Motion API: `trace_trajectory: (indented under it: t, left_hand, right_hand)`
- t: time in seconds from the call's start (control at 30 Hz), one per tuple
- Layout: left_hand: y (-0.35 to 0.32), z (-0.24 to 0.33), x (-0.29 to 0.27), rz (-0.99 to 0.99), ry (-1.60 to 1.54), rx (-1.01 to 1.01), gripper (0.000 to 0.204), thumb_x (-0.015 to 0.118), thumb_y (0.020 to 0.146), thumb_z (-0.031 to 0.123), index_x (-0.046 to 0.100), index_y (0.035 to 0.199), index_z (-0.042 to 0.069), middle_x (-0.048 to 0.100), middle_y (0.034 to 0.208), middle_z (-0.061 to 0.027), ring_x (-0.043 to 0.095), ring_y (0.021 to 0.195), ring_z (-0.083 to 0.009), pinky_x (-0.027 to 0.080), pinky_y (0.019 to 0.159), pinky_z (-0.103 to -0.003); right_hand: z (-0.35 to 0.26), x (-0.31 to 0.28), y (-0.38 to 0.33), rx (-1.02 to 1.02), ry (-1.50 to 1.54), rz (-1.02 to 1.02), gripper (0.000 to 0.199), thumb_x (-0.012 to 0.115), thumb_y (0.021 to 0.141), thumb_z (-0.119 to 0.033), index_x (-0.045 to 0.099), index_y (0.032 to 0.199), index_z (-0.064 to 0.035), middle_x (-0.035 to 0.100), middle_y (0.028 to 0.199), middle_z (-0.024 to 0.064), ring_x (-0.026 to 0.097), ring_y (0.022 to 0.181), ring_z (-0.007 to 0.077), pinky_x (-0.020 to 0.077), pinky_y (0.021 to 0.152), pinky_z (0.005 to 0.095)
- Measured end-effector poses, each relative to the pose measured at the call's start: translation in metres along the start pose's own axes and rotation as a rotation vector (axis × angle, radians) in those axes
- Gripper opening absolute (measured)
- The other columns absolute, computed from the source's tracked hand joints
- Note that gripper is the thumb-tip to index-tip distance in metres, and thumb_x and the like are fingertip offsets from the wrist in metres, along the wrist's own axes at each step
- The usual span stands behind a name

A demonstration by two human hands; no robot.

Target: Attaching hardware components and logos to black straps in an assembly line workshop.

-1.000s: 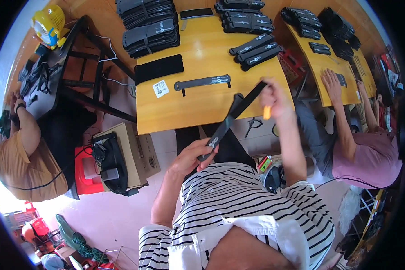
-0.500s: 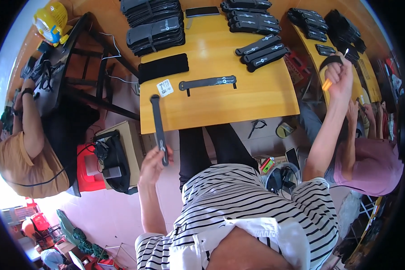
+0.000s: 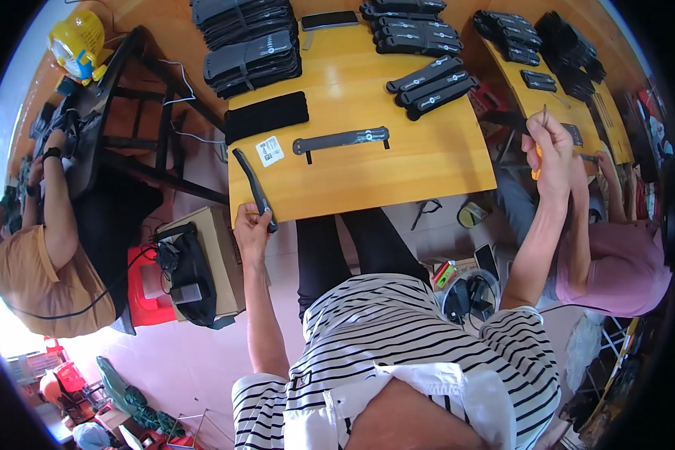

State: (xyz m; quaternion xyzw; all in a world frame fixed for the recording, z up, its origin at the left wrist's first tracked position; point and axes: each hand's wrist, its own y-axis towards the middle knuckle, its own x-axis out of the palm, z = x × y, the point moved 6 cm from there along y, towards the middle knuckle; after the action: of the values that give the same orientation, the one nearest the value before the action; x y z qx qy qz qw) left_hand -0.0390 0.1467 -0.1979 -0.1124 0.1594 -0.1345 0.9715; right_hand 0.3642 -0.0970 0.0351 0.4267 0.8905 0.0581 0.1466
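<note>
My left hand [image 3: 252,225] grips one end of a flat black strap [image 3: 253,180] with rounded ends, at the table's front left corner. My right hand [image 3: 551,150], raised past the table's right edge, is closed round a slim tool with an orange handle [image 3: 537,162] and a thin pointed tip; its exact kind is unclear. A blurred black band [image 3: 507,120] sticks out leftward from that hand. On the table lies another dark strap [image 3: 341,140] with two short black tabs below it. Beside it are a white printed label [image 3: 270,151] and a black cloth-like pad [image 3: 267,118].
Banded stacks of black straps [image 3: 251,61] stand at the table's back left, with more bundles [image 3: 416,36] at the back right. Loose straps [image 3: 433,86] lie before these. A phone [image 3: 330,20] rests between. Co-workers sit on both sides; one's pink sleeve [image 3: 615,262] is at right.
My left hand has moved forward with its strap to the table's corner. My right hand has come lower and closer in, and the black band now points left.
</note>
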Motion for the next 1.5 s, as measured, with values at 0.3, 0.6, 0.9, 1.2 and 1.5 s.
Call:
trace_trajectory:
  t: [0.3,0.6,0.9,1.2,1.5]
  left_hand:
    - [-0.003,0.004,0.002,0.167,0.125,-0.014,0.025,0.070,0.074,0.013,0.053,0.088,0.001,0.053,0.057,-0.0040,0.051,0.047,-0.0096,0.042,0.044,-0.023]
    - [-0.045,0.065,0.040,-0.057,-0.084,0.119,0.028,0.061,0.082,0.022,0.058,0.102,0.002,0.055,0.060,-0.0018,0.052,0.054,-0.0085,0.040,0.051,-0.021]
    - [-0.080,0.092,0.143,-0.694,-0.924,-0.301,0.028,0.048,0.092,0.025,0.058,0.103,0.001,0.059,0.078,-0.0042,0.050,0.052,-0.0080,0.039,0.046,-0.018]
    - [-0.071,0.081,0.142,-0.370,-0.710,-0.044,0.027,0.048,0.093,0.024,0.059,0.096,-0.001,0.056,0.079,-0.0065,0.054,0.060,-0.0100,0.045,0.052,-0.020]
    - [-0.035,0.065,0.101,-0.263,-0.780,-0.144,0.019,0.056,0.089,0.015,0.060,0.099,0.001,0.062,0.091,-0.0078,0.059,0.061,-0.0100,0.051,0.055,-0.020]
  right_hand:
    - [0.008,0.011,-0.004,0.043,-0.014,-0.042,0.013,0.057,0.085,-0.015,0.057,0.076,-0.0064,0.052,0.056,-0.0021,0.035,0.039,-0.0014,0.0205,0.036,0.0135]
    - [-0.027,0.066,-0.035,-0.260,-0.374,-0.243,0.006,0.060,0.077,0.000,0.059,0.082,0.0020,0.061,0.069,0.0051,0.059,0.062,0.0080,0.0444,0.056,0.0209]
    - [-0.012,0.144,-0.101,-0.778,-0.561,-0.771,0.010,0.065,0.071,-0.010,0.061,0.080,-0.0062,0.051,0.070,0.0001,0.055,0.059,0.0129,0.0450,0.048,0.0281]
    - [0.097,0.149,-0.104,0.507,0.052,-0.525,0.019,0.062,0.082,-0.018,0.060,0.084,0.0008,0.058,0.065,0.0014,0.042,0.045,0.0034,0.0293,0.039,0.0189]
    - [0.129,0.137,-0.083,0.558,0.267,-0.429,0.016,0.058,0.085,-0.016,0.062,0.079,-0.0022,0.056,0.062,0.0005,0.037,0.040,0.0007,0.0245,0.036,0.0161]
